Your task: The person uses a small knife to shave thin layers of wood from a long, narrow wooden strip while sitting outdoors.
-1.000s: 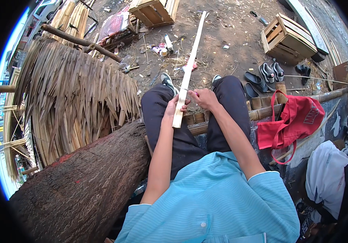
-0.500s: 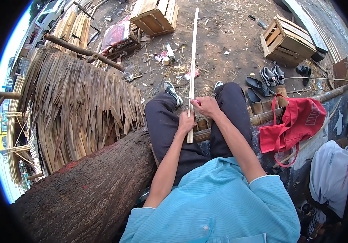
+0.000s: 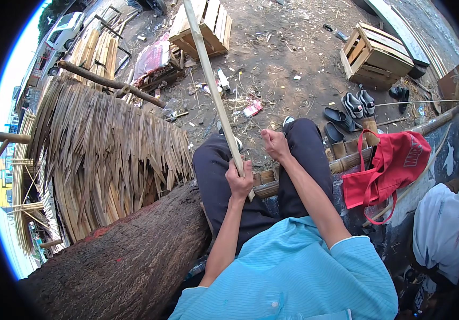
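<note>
A long, pale strip of split bamboo (image 3: 213, 88) rises from my lap, tilting away to the far left past the top edge. My left hand (image 3: 239, 180) is wrapped round it near its lower end, above my left thigh. By the inner side of my right knee, my right hand (image 3: 275, 145) is closed in a fist, apart from the strip. Whatever that fist holds is hidden by the fingers.
Dry leaf thatch (image 3: 112, 154) and a thick log (image 3: 117, 250) lie to my left. A red bag (image 3: 395, 165) hangs over the bamboo rail (image 3: 432, 125) at right. Beyond stand wooden crates (image 3: 384, 56), (image 3: 208, 32), with sandals (image 3: 339, 114) and sneakers (image 3: 353, 104) on the littered ground.
The strip has swung from nearly upright to leaning left, and my left hand has turned and risen along with it. My right hand has come off the strip and moved right; its small pink thing no longer shows.
</note>
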`<state>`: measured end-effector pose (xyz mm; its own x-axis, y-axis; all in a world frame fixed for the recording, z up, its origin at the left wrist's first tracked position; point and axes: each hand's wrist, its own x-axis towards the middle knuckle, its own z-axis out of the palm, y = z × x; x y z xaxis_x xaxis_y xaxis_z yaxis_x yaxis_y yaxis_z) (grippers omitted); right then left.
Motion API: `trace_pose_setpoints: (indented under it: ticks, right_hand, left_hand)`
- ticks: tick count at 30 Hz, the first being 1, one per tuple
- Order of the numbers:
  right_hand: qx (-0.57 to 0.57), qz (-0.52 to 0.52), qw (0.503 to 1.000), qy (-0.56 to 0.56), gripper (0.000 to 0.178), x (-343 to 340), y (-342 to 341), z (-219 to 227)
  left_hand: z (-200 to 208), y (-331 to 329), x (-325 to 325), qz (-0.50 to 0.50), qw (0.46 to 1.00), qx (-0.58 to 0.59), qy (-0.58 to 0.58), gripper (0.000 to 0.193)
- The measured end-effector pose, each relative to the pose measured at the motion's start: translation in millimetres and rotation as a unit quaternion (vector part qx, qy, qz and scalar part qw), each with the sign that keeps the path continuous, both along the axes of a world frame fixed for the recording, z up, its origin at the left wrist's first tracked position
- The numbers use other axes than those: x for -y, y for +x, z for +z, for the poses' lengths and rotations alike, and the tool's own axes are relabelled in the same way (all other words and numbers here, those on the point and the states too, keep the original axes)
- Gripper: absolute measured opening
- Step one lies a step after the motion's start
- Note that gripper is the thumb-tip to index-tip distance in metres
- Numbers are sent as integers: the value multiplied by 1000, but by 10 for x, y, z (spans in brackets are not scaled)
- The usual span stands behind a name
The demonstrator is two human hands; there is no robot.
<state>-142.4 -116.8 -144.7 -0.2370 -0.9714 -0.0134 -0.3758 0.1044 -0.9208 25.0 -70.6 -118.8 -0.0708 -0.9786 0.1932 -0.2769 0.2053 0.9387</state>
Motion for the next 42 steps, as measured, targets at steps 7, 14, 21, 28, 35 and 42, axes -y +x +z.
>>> trace_pose_setpoints:
  ticks: [7,14,21,28,35,42]
  right_hand:
    - [-26,19,999,8,52,3,-16,-28]
    - [30,1,999,-24,51,-42,-25,53]
    - [-86,64,982,-158,46,-183,84,542]
    - [-169,178,950,-194,44,-265,428,1074]
    - [-269,236,905,-231,48,-563,404,1004]
    - [-291,92,925,-226,47,-568,73,805]
  left_hand:
    - [1079,-241,736,13,890,-414,191,17]
    - [1024,-54,860,74,958,-226,161,36]
    - [886,281,565,88,974,-131,160,39]
    - [876,366,17,21,987,106,116,26]
    - [1034,413,-251,-107,981,120,106,11]
    - [1262,306,-158,-166,945,185,212,18]
